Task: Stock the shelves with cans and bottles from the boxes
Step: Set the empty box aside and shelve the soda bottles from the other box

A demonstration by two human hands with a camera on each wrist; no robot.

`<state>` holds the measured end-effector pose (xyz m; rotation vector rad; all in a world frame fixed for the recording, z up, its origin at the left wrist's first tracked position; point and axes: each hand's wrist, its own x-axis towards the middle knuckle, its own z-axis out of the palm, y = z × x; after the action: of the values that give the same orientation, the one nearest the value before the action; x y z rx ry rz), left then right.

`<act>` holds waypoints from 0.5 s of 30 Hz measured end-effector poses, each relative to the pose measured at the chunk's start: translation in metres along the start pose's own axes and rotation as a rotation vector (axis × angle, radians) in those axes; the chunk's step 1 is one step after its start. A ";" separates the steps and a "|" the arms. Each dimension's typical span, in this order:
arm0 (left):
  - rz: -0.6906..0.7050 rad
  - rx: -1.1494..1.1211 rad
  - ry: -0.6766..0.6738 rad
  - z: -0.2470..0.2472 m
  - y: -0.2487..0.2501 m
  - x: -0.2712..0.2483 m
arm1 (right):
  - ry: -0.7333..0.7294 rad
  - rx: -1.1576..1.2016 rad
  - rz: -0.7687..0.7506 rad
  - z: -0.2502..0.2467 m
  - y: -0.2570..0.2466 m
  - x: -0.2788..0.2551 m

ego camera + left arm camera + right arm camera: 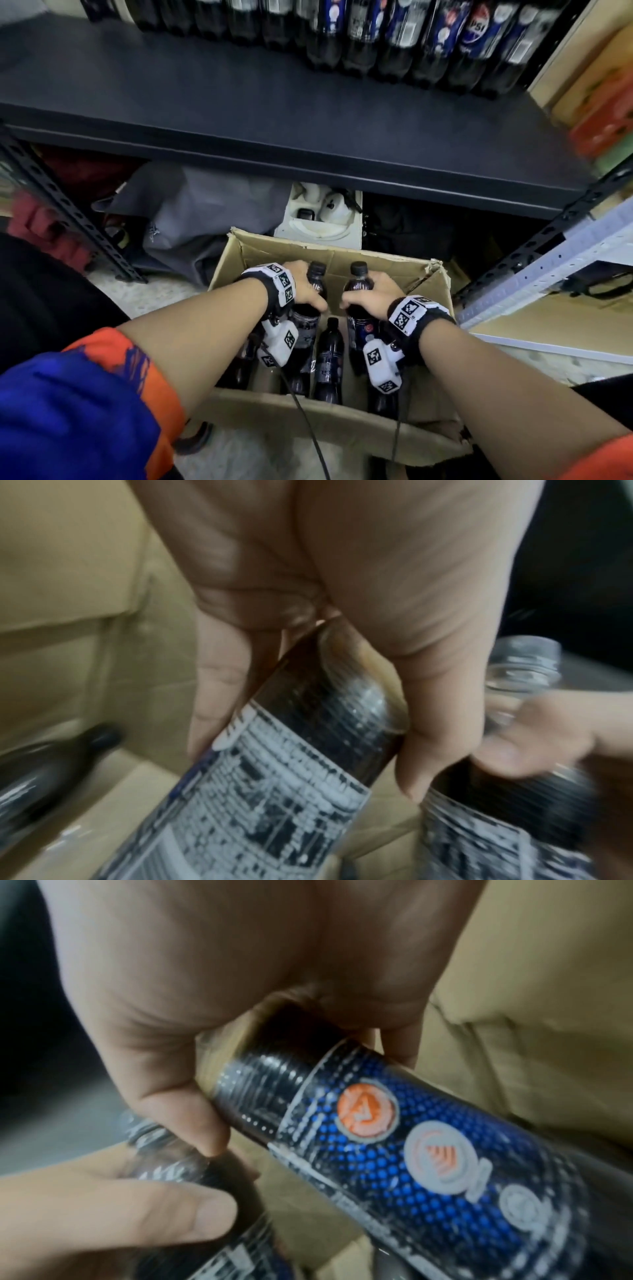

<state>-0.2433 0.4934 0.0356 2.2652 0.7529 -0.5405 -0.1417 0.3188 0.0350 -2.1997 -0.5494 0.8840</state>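
An open cardboard box [308, 414] on the floor holds several dark cola bottles with black caps. My left hand [305, 287] grips the shoulder of one bottle [313, 274], seen close in the left wrist view [291, 764] with its white printed label. My right hand [373, 291] grips a second bottle [358, 284] the same way; the right wrist view shows its blue dotted label [394, 1145]. Both bottles are upright, side by side, their necks above the box rim. Another bottle [330, 356] stands in the box between my wrists.
A dark shelf board [239, 102] spans the view above the box, with a row of cola bottles [411, 37] along its back. Under it lie grey bags [205, 212] and a white moulded tray [322, 216]. A pale metal rack [548, 274] stands at right.
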 end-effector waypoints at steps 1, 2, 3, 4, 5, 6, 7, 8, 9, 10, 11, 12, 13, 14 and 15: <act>0.012 0.004 0.005 -0.005 0.006 -0.005 | -0.009 -0.002 -0.030 -0.006 -0.009 -0.005; 0.032 0.003 0.021 -0.010 0.010 -0.009 | -0.014 -0.005 -0.063 -0.012 -0.017 -0.009; 0.061 -0.002 0.035 -0.015 0.014 -0.010 | -0.015 -0.010 -0.096 -0.018 -0.025 -0.014; 0.091 -0.007 0.039 -0.020 0.017 -0.014 | -0.015 -0.008 -0.133 -0.025 -0.035 -0.019; 0.120 -0.008 0.043 -0.026 0.020 -0.017 | -0.011 0.003 -0.175 -0.031 -0.044 -0.025; 0.145 -0.006 0.054 -0.034 0.024 -0.022 | 0.000 0.016 -0.224 -0.037 -0.053 -0.029; 0.172 -0.005 0.071 -0.043 0.028 -0.027 | 0.011 0.032 -0.269 -0.043 -0.061 -0.033; 0.192 -0.009 0.088 -0.052 0.032 -0.035 | 0.016 0.041 -0.303 -0.049 -0.069 -0.037; 0.214 -0.006 0.113 -0.065 0.036 -0.044 | 0.024 0.045 -0.336 -0.056 -0.078 -0.042; 0.226 -0.007 0.137 -0.078 0.040 -0.054 | 0.026 0.045 -0.364 -0.062 -0.086 -0.046; 0.247 -0.025 0.163 -0.092 0.045 -0.067 | 0.027 0.049 -0.393 -0.069 -0.096 -0.050; 0.273 -0.056 0.184 -0.106 0.049 -0.078 | 0.035 0.056 -0.422 -0.076 -0.105 -0.054; 0.312 -0.098 0.208 -0.120 0.053 -0.089 | 0.044 0.064 -0.455 -0.083 -0.116 -0.059; 0.352 -0.139 0.236 -0.135 0.056 -0.103 | 0.056 0.074 -0.494 -0.090 -0.127 -0.064; 0.387 -0.172 0.271 -0.150 0.059 -0.117 | 0.074 0.088 -0.539 -0.096 -0.138 -0.068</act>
<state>-0.2682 0.5225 0.2312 2.2651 0.4460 0.0134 -0.1353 0.3283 0.2159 -1.8559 -0.9857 0.5241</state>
